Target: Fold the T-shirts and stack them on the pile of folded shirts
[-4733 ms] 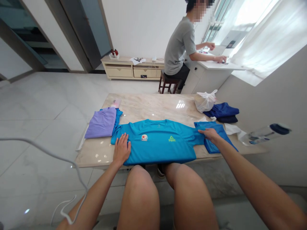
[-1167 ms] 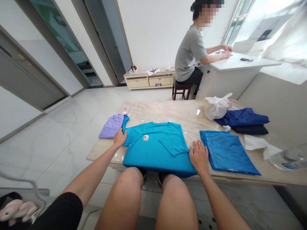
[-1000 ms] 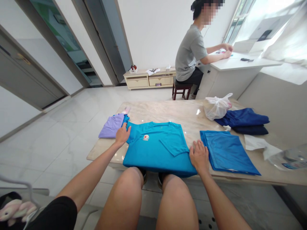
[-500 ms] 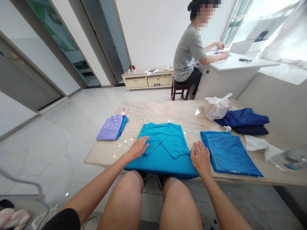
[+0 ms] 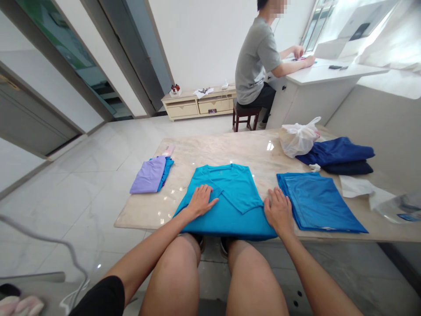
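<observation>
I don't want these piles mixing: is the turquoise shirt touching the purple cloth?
Apart. The head view shows a strip of tabletop between the turquoise shirt and the purple cloth.

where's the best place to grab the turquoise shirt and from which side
Probably by the lower edge of the turquoise shirt, from the near side, one hand toward each end. That part hangs over the near edge of the table, so fingers could likely slip beneath it, while the collar lies flat on the tabletop. The sleeves folded across the front look loose, so they'd be poorer grips.
</observation>
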Tool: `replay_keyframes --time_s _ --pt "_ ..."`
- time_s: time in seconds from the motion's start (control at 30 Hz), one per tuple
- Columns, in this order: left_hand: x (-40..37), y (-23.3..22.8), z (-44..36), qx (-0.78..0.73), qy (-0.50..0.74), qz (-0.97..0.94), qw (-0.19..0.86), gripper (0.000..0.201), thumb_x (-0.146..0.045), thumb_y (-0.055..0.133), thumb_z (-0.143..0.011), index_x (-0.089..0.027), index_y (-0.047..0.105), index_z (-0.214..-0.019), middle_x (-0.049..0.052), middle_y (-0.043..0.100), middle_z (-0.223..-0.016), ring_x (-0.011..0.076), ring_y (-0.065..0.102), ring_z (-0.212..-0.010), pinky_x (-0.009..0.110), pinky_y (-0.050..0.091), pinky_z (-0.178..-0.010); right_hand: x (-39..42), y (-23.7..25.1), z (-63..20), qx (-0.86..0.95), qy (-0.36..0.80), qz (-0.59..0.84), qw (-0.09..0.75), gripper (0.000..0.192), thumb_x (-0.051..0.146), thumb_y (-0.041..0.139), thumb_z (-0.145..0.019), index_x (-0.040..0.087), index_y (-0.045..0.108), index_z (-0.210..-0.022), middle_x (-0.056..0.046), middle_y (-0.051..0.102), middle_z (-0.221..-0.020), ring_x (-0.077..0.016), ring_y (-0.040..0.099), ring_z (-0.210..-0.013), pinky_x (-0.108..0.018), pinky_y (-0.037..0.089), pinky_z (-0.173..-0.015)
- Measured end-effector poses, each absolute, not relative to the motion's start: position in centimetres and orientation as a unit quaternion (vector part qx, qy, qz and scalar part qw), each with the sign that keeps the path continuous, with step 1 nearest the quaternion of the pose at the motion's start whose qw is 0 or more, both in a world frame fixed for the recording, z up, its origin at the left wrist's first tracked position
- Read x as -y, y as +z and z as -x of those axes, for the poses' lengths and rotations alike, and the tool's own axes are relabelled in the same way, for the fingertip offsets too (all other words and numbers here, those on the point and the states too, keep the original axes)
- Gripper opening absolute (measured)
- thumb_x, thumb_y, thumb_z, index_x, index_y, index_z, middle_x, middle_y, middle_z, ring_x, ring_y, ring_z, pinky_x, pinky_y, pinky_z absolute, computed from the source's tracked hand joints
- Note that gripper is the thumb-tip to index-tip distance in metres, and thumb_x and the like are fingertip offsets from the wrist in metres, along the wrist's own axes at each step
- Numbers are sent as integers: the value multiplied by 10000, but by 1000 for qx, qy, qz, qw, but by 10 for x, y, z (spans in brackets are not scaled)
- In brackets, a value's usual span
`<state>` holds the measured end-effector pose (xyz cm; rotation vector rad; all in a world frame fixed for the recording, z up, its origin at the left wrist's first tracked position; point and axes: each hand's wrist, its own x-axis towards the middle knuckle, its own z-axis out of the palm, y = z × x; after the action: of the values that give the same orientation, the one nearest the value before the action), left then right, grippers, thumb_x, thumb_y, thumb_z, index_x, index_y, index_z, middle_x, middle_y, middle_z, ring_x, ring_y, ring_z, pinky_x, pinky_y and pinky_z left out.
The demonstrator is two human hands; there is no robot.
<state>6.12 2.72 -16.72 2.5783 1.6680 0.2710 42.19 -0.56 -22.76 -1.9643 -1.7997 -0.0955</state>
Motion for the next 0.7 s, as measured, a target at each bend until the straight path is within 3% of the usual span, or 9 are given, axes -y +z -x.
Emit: replay_keyframes --time_s 0.23,0.43,0.6,0.7 --pt "-35 -162 -65 -530 41 -845 57 281 -395 448 -1155 -207 656 -1166 141 717 -1196 337 652 -1144 492 519 -1006 6 -226 -422 652 -11 711 263 570 339 409 -1079 98 657 -1533 -240 571 -1667 -350 475 -1594 -601 340 -1320" --pt "-41 -145 -68 -565 107 -810 111 292 -407 456 -1151 -223 682 -1173 120 763 -1163 301 715 -1110 474 556 -1041 6 -225 -422 654 -11 710 260 574 346 401 -1075 96 649 -1529 -239 568 -1668 -349 472 -1593 -596 348 -1312" --pt "-39 -147 -57 -488 169 -833 199 440 -455 369 -1170 -246 689 -1387 107 762 -1411 271 700 -1338 457 538 -1197 7 -224 -423 655 -13 712 252 573 353 390 -1087 84 650 -1522 -244 557 -1676 -345 476 -1590 -591 349 -1315" --pt "-38 -163 -39 -488 170 -839 169 532 -432 339 -1166 -193 608 -1558 143 626 -1644 276 558 -1555 495 417 -1335 7 -224 -424 655 -15 714 248 577 366 381 -1100 79 650 -1522 -239 559 -1677 -340 479 -1592 -580 349 -1318"
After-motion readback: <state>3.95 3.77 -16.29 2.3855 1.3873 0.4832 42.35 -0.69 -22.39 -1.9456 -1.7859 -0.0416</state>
